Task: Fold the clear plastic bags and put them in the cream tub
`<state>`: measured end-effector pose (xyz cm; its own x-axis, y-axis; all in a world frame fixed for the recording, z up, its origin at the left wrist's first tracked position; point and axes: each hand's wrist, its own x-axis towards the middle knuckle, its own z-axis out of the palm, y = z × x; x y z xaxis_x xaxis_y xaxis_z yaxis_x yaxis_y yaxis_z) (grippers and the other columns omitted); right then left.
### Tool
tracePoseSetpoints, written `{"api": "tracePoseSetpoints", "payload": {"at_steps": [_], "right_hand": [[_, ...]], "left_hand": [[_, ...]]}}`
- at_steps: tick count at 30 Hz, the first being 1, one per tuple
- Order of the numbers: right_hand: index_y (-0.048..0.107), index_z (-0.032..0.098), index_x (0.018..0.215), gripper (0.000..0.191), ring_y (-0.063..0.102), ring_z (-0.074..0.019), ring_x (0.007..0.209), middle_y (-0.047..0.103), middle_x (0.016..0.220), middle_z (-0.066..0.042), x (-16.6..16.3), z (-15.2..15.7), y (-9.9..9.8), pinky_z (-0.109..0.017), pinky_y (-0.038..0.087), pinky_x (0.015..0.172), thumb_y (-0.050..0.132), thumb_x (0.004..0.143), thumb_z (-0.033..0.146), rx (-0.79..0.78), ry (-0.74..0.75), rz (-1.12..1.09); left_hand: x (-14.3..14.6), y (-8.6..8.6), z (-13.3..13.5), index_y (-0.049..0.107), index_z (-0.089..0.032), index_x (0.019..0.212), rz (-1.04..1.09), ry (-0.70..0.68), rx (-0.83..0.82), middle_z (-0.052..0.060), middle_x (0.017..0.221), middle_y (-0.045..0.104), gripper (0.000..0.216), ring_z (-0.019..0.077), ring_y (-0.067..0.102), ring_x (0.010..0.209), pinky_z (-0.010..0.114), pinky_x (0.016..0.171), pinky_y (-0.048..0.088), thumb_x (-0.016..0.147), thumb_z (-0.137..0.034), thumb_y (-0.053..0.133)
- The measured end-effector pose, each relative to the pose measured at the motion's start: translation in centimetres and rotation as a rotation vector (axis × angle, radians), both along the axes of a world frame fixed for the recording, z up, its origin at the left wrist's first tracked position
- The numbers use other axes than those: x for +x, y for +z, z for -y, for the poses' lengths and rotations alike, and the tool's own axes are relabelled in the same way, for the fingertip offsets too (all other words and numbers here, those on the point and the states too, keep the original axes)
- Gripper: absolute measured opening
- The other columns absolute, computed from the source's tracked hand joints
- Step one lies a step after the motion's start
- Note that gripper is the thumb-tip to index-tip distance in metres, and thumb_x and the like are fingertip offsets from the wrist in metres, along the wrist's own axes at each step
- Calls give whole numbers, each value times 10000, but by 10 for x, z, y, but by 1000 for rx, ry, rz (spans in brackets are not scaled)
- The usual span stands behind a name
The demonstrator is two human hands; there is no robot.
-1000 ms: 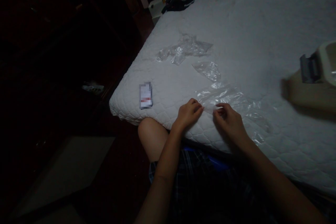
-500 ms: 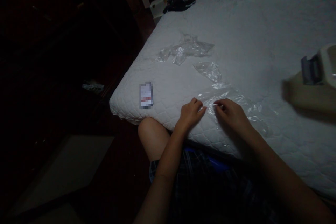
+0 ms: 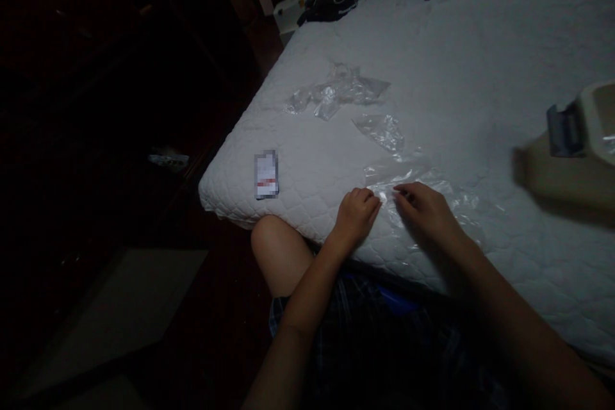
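A thin clear plastic bag point(image 3: 408, 171) lies crumpled on the white quilted bed point(image 3: 485, 77), near its front edge. My left hand point(image 3: 356, 213) is closed on the bag's near left part, fingers bent together. Just to the right, my right hand point(image 3: 425, 205) pinches the same film between thumb and fingers. A narrow gap with shiny plastic separates the two hands. Beyond them rest a smaller piece of clear plastic point(image 3: 383, 131) and another crumpled clear plastic bag point(image 3: 336, 91).
A phone point(image 3: 266, 175), its screen blurred out, lies left of my hands. To the right is a beige plastic container point(image 3: 557, 173) with a dark clip-like part. Dark cloth with a pale cord point(image 3: 331, 1) sits at the bed's far left corner. The room is dim.
My left hand has shifted slightly right and toward me, closer to the right hand, with its fingers more closed. The film between the hands has moved a little. My right hand has hardly moved.
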<state>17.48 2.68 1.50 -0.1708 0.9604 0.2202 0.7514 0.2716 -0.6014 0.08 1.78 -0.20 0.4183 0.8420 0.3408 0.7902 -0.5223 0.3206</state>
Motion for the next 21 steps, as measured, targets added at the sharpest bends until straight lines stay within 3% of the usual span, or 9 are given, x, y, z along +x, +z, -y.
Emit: {"api": "tracePoseSetpoints", "payload": {"at_steps": [4, 12, 21], "right_hand": [[643, 175, 999, 258, 616, -202, 757, 648, 875, -79, 19, 5, 11, -342, 488, 696, 477, 848, 303, 70, 47, -35], [639, 187, 949, 189, 606, -210, 825, 657, 897, -86, 50, 19, 12, -353, 488, 745, 484, 856, 243, 73, 369, 80], [642, 170, 1004, 237, 604, -228, 856, 663, 944, -102, 48, 23, 1, -381, 463, 768, 471, 851, 233, 68, 415, 179]], "left_hand": [[-2, 2, 0, 610, -154, 936, 27, -35, 55, 78, 995, 606, 213, 176, 521, 911, 308, 800, 438, 926, -259, 425], [2, -4, 10, 594, -150, 985, -94, -225, 66, 77, 971, 614, 266, 176, 527, 884, 316, 757, 432, 949, -238, 345], [3, -6, 8, 599, -153, 973, -85, -227, 42, 76, 951, 608, 255, 177, 519, 892, 319, 769, 421, 944, -260, 369]]}}
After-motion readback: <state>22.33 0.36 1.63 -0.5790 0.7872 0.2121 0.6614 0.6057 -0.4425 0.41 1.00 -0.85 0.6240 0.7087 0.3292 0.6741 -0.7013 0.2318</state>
